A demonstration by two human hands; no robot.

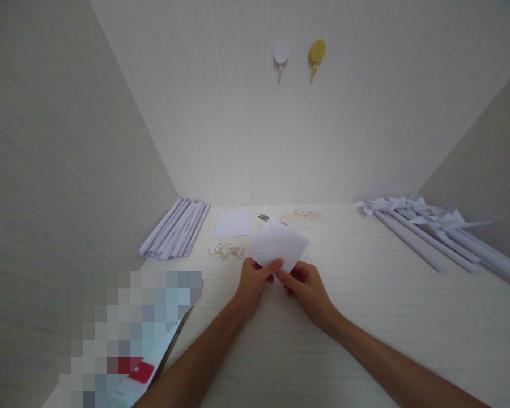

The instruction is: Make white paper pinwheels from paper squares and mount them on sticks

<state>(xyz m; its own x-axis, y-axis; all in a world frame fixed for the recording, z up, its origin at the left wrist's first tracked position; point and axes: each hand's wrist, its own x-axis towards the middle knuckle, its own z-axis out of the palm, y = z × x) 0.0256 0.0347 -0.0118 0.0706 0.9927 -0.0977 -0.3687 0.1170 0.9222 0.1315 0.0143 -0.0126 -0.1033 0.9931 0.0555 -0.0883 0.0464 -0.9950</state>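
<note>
A white square of paper [280,243] is held up over the table, turned so one corner points toward me. A line runs inward from its far corner; whether it is a crease or a cut I cannot tell. My left hand [255,281] pinches the near corner, thumb on top. Close beside it, my right hand [302,286] grips the same corner from the right, fingers curled underneath. Behind the paper, scissors [263,217] lie on the table, mostly hidden. Left of them rests a stack of white square paper [233,224].
Small pale pieces [226,250] lie in a pile left of the paper, with more bits [306,215] at the back. Rolled paper sticks [176,229] are bundled at left; paper pinwheels on sticks [429,215] lie right. Two round-headed hooks [317,52] are on the wall.
</note>
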